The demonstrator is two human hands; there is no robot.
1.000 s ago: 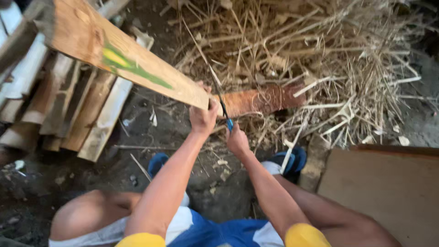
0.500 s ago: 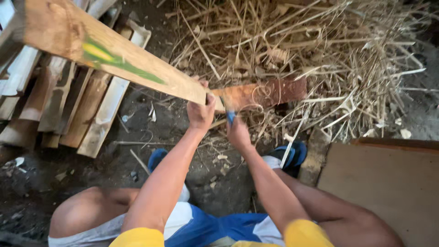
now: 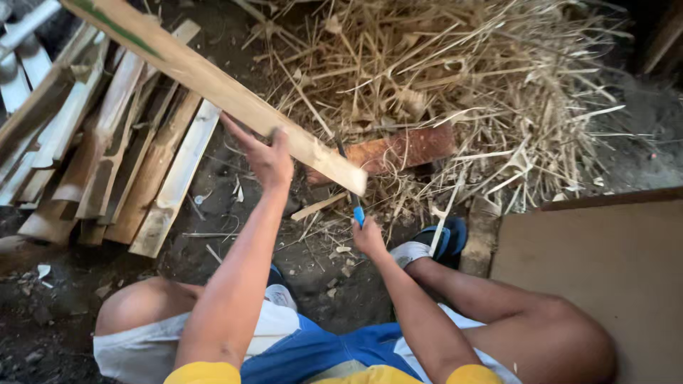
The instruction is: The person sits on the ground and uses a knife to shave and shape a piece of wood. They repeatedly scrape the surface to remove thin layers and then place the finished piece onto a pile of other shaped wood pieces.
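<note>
The left hand (image 3: 267, 158) is raised with its fingers spread and only loosely curled, the palm pressed against the near edge of a long pale bamboo slat (image 3: 213, 85); it steadies the slat rather than wrapping round it; the slat's long axis runs from the upper left of the view down to the right, its cut end hanging just above and beside the right hand (image 3: 368, 238), so the left hand sits on the slat's lower part while the right lies below its tip; the right hand is closed round a blue-handled knife (image 3: 352, 192), the thin dark blade rising from the fist toward the slat's end, though whether the edge touches the wood I cannot tell; just behind the slat's tip a reddish wooden block (image 3: 398, 151) lies on the dirt at the foot of a heap of dry splinters and straw (image 3: 469, 78); to the left a stack of split slats (image 3: 107, 156) lies on the ground; a blue sandal (image 3: 441, 242) shows by the right hand, and a flat brown board (image 3: 612, 284) fills the lower right.
</note>
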